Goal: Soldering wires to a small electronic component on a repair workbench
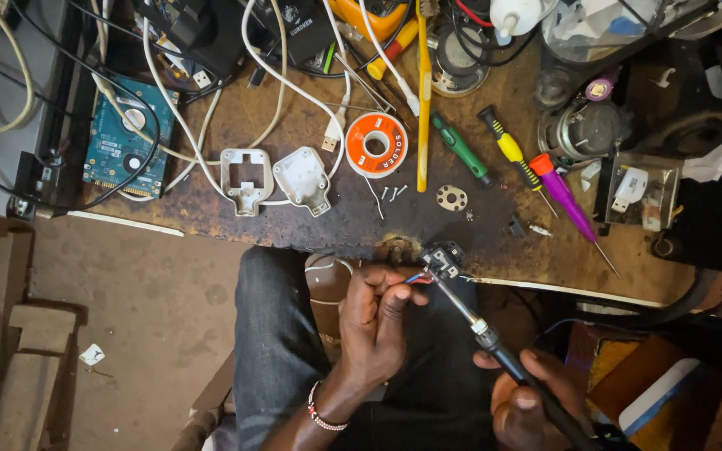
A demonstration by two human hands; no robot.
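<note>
Right hand (536, 401) fisted round soldering iron (495, 342), tip prob. at small black part (443, 257); left hand (375, 321) pinching its wires.

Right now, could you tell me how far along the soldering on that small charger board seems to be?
Done: the white plastic charger shell lies opened in two halves on the brown workbench, with small screws out beside them. In hand: the left hand holds the small black circuit board with its red and blue wires, while the right hand puts the black soldering iron to it. Left, probably: closing the shell.
</note>
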